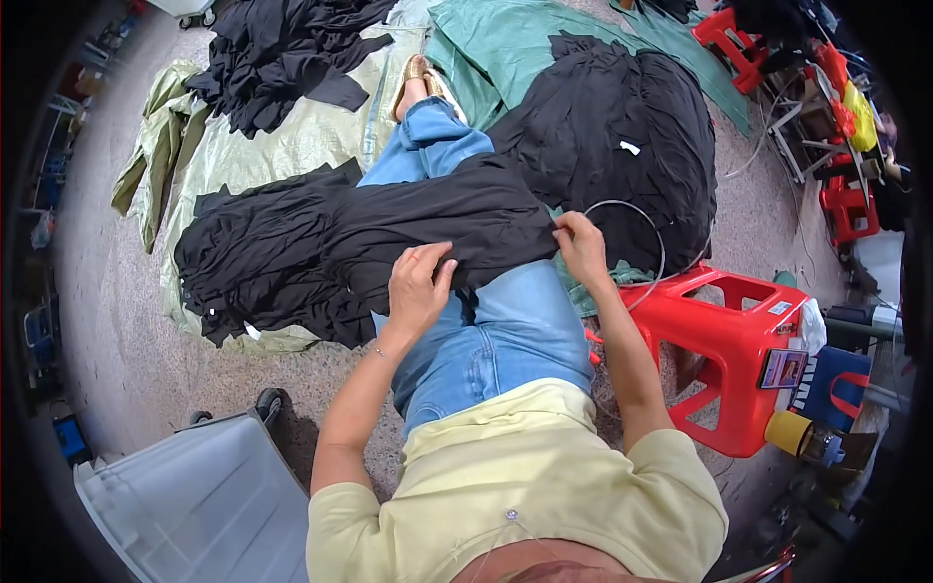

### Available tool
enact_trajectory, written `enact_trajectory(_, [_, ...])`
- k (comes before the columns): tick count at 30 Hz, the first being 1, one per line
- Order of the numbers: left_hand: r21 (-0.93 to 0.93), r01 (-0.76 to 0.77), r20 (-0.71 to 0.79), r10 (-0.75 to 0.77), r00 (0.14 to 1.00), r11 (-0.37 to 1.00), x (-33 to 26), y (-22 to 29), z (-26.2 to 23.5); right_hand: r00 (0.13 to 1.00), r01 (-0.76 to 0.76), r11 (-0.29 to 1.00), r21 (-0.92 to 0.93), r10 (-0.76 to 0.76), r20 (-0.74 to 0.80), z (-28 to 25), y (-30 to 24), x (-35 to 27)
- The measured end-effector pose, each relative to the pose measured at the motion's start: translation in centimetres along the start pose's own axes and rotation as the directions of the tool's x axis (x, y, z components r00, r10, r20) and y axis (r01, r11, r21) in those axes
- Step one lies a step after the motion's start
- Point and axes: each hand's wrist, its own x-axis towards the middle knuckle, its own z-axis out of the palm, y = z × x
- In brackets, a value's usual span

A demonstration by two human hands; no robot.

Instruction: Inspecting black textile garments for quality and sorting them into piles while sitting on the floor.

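A black garment [442, 219] of thin, soft fabric lies across my lap over the blue jeans. My left hand [418, 290] rests on its near edge, fingers stretched out and thumb apart. At the garment's right end, my right hand [581, 248] pinches the edge between thumb and fingertips. The garment's left part meets a rumpled heap of black cloth [258, 257] beside my legs, and I cannot tell where one stops. Small white tags show at the heap's near side.
A large black cloth bundle [622, 126] lies at the far right, another black pile [282, 58] at the far left. Pale sheeting [282, 146] and a green sheet [486, 39] cover floor. A red stool [714, 321] stands right, a grey wheeled bin [204, 500] near left.
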Motion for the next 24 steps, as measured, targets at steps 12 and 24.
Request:
enact_trajectory(12, [0.307, 0.078, -0.041, -0.069, 0.997, 0.948, -3.2, -0.2, -0.4, 0.824, 0.534, 0.809, 0.245, -0.433, -0.366, -6.8, -8.1, -4.5])
enact_trajectory(24, [-0.382, 0.127, -0.327, -0.263, 0.908, 0.915, 1.2, -0.3, -11.8, 0.602, 0.620, 0.771, 0.145, -0.349, -0.718, -9.3, -14.9, 3.1])
